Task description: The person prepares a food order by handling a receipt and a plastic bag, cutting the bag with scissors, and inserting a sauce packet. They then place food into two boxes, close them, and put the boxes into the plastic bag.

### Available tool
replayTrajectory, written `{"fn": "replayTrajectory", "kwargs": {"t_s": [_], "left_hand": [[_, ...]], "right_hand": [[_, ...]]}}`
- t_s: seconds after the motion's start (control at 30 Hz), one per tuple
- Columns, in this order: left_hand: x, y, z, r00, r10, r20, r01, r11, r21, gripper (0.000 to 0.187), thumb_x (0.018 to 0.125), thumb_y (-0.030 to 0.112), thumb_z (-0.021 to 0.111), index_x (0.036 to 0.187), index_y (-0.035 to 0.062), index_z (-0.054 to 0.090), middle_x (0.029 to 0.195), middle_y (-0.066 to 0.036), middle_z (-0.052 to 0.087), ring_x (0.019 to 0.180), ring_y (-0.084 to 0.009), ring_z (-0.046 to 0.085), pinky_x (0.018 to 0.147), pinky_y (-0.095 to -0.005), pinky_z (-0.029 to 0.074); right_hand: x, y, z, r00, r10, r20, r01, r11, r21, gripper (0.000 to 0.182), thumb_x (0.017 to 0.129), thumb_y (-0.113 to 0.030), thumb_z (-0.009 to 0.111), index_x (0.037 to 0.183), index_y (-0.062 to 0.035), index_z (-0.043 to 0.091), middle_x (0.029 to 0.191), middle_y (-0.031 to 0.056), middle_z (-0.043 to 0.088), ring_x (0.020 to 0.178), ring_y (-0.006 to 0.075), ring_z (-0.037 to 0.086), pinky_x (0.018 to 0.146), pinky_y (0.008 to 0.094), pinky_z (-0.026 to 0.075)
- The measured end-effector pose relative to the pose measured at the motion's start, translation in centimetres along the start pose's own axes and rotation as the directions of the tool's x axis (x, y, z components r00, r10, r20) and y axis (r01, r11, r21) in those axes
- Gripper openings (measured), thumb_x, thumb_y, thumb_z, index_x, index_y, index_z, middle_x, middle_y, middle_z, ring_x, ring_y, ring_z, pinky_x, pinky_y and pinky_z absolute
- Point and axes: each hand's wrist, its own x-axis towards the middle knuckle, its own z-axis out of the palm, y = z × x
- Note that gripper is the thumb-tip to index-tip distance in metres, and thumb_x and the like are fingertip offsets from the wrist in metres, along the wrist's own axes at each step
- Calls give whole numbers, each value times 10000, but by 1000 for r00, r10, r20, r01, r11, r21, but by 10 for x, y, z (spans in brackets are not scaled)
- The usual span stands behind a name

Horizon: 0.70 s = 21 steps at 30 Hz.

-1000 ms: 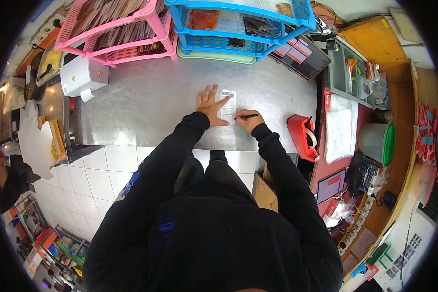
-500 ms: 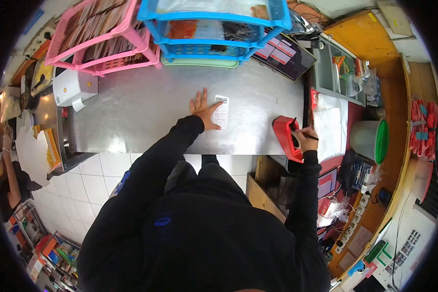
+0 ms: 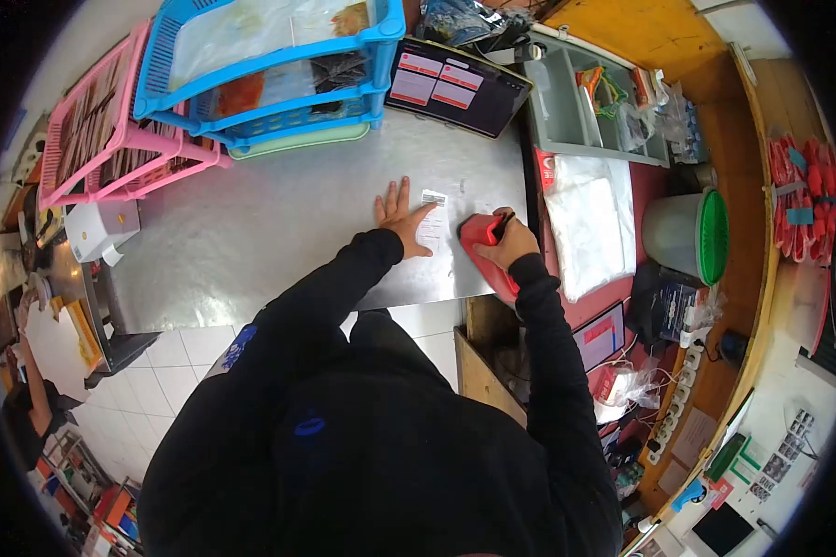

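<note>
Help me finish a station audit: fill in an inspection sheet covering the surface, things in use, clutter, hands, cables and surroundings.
Surface: shiny metal counter, with faint marks.
Things in use: printed slip flat on the counter, its text too small to read; red tape dispenser to its right.
Clutter: filled pink rack and blue rack along the far side.
Hands: left hand spread, thumb on the slip; right hand gripping the dispenser.
Cables: white cords near a power strip, right of the counter.
Surroundings: lit screen at the back; green-lidded tub on the right; another person's arm at far left.
</note>
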Motion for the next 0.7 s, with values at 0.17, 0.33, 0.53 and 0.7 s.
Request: {"fn": "replayTrajectory", "kwargs": {"t_s": [0.17,0.33,0.53,0.7], "left_hand": [[10,18,8,999,54,6,-54,998,20,965,508,470,783,1343,323,321,1429,-244,-124,1308,-446,-125,1016,-591,17],[-30,-32,-2,964,140,-226,-155,987,-51,950,537,559,732,1340,224,350,1420,-286,35,1298,-457,107,1015,-566,159],[-194,-208,-11,727,-480,-492,-27,695,-718,501,831,330,583,1234,77,425,1144,-124,507,1045,-248,503,852,-354,431],[-376,-404,-48,-185,-933,-309,-472,360,-805,261,886,301,493,1007,70,495,774,-24,536,649,-120,513,598,-272,435]], "right_hand": [[-11,-23,13,998,6,-63,-7,1000,-21,583,589,-286,736,1056,-74,458,867,184,597,811,344,595,703,391,477],[2,9,37,973,-223,-61,229,887,402,989,538,-334,802,1320,-19,284,982,143,576,880,269,594,762,362,490],[-30,-88,7,905,-161,-395,317,873,371,618,788,-152,632,1320,-65,330,1246,179,438,1131,285,443,959,397,325],[-6,-223,63,865,-414,-284,499,770,398,538,812,-111,597,1296,-87,365,1167,122,490,1006,217,510,788,337,427]]}}
